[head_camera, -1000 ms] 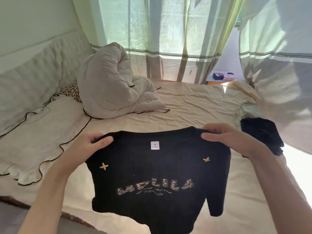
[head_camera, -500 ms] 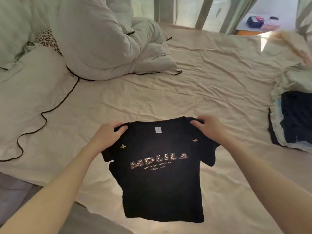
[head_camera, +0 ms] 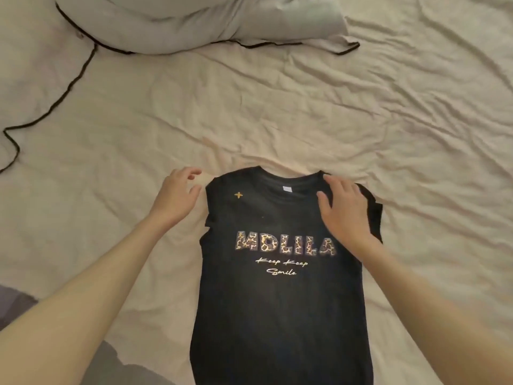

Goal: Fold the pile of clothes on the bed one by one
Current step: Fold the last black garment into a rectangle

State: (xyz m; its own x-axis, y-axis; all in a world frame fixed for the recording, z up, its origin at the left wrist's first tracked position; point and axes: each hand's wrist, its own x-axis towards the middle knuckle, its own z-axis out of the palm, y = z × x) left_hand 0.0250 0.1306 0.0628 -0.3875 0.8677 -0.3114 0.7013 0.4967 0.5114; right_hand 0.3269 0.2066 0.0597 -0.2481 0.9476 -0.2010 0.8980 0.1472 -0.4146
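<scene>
A black T-shirt (head_camera: pixel 280 301) with leopard-print lettering lies flat and face up on the beige bed sheet (head_camera: pixel 277 112), collar pointing away from me. Its left sleeve looks tucked under; the right sleeve sticks out past my right hand. My left hand (head_camera: pixel 177 195) hovers just left of the shirt's shoulder, fingers loosely curled, holding nothing. My right hand (head_camera: pixel 344 209) lies flat on the shirt's right shoulder with straight fingers.
A bunched grey duvet (head_camera: pixel 194 20) with black piping sits at the far edge of the bed. A frilled pillow edge with black trim (head_camera: pixel 41 87) lies at the left. Grey floor (head_camera: pixel 16 307) shows at the lower left.
The shirt went from hanging in both hands to lying flat on the sheet. Both hands let go of the shoulders; the camera tilted down toward the bed.
</scene>
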